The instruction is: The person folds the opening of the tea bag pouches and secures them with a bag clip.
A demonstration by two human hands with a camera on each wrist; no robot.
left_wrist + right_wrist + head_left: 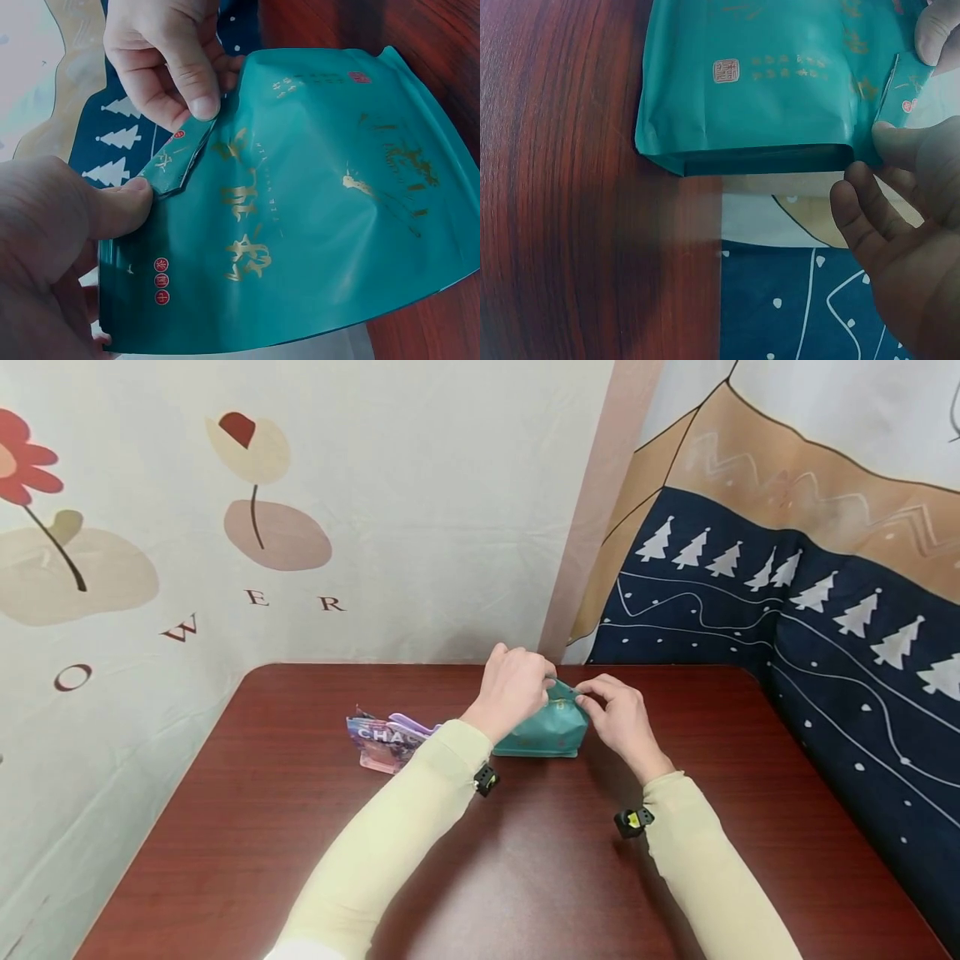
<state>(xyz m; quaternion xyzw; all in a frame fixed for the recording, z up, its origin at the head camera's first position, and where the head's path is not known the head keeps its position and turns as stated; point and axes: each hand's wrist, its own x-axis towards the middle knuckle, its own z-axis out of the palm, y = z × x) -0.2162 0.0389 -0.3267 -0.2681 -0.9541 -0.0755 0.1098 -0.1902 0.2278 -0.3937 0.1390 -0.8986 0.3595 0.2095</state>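
Note:
A teal pouch (542,731) with gold lettering and small red seals stands on the table. In the left wrist view its printed front (315,195) is wide and creased, with a narrow flap (176,161) folded over along the top edge. My left hand (513,685) pinches the top edge at one side, thumb on the front. At the opposite top corner my right hand (618,714) grips the folded edge between thumb and fingers. The right wrist view shows the pouch's side (765,160) and my right hand's lower fingers (853,210) curving beneath the corner.
Left of the pouch lies a pink and purple packet (375,742) marked "CHA", with a lavender object (408,723) against it, both partly behind my left forearm. The reddish-brown table (555,877) ends at a printed white cloth (420,527) and a navy tree-patterned cloth (832,643).

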